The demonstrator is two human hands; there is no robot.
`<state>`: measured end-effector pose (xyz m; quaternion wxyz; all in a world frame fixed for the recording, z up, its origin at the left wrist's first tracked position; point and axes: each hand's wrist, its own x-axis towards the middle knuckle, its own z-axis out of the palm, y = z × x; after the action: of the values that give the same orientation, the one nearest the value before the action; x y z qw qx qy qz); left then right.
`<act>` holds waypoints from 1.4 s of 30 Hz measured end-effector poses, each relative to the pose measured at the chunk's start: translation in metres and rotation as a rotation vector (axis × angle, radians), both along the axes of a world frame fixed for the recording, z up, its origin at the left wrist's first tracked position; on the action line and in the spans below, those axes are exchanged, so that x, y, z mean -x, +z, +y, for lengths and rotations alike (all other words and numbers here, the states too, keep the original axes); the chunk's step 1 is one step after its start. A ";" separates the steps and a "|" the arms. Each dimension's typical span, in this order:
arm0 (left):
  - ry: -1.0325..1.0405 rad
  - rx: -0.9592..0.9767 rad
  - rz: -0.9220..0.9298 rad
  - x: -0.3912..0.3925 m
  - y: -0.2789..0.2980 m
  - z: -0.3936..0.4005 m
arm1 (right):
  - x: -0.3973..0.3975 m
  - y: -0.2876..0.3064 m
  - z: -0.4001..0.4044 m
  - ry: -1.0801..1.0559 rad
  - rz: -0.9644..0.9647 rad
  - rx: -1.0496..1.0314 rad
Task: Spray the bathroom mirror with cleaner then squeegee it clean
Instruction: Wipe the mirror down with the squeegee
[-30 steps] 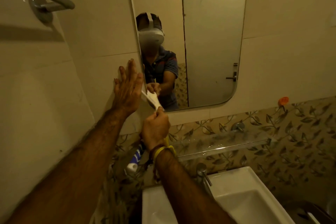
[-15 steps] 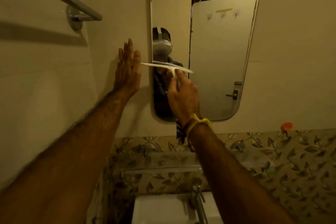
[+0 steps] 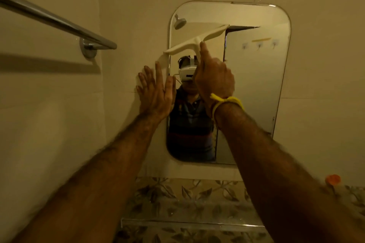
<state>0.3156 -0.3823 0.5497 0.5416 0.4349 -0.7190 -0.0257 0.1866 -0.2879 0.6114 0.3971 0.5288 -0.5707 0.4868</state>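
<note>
A rounded rectangular mirror (image 3: 256,89) hangs on the beige tiled wall. My right hand (image 3: 214,81) grips the handle of a white squeegee (image 3: 195,40), index finger stretched up along it. The blade lies tilted across the mirror's upper left part, its left end past the mirror's edge. My left hand (image 3: 156,92) is flat against the wall, fingers spread, right beside the mirror's left edge. A yellow band circles my right wrist. No spray bottle is in sight.
A chrome towel bar (image 3: 59,21) juts from the left wall at head height. Below the mirror runs a glass shelf (image 3: 187,225) over leaf-patterned tiles. An orange hook (image 3: 332,179) sticks to the wall at lower right.
My right hand has carried the squeegee from the mirror's lower left up to its upper left part. The view has tilted upward, so the sink has dropped out of sight. My left hand stays on the wall.
</note>
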 end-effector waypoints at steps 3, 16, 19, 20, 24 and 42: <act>0.031 0.059 0.014 0.004 -0.010 -0.005 | 0.019 -0.060 0.007 0.017 0.009 -0.012; 0.167 -0.004 -0.020 0.032 -0.014 -0.001 | 0.062 -0.159 0.064 0.069 -0.232 -0.074; 0.139 -0.040 0.028 0.034 -0.005 0.000 | 0.054 -0.072 0.046 0.009 -0.132 0.022; 0.142 -0.055 0.041 0.035 -0.001 0.001 | 0.053 -0.042 0.039 -0.007 -0.121 0.057; 0.173 -0.097 0.072 0.043 0.010 0.006 | 0.057 0.040 0.022 -0.058 -0.143 0.128; 0.137 0.074 -0.249 0.031 -0.113 0.020 | 0.010 -0.283 0.062 -0.121 -0.406 -0.341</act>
<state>0.2845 -0.3621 0.4364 0.4643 0.4626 -0.7496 0.0921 0.1768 -0.2257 0.3289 0.2082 0.4446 -0.7430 0.4549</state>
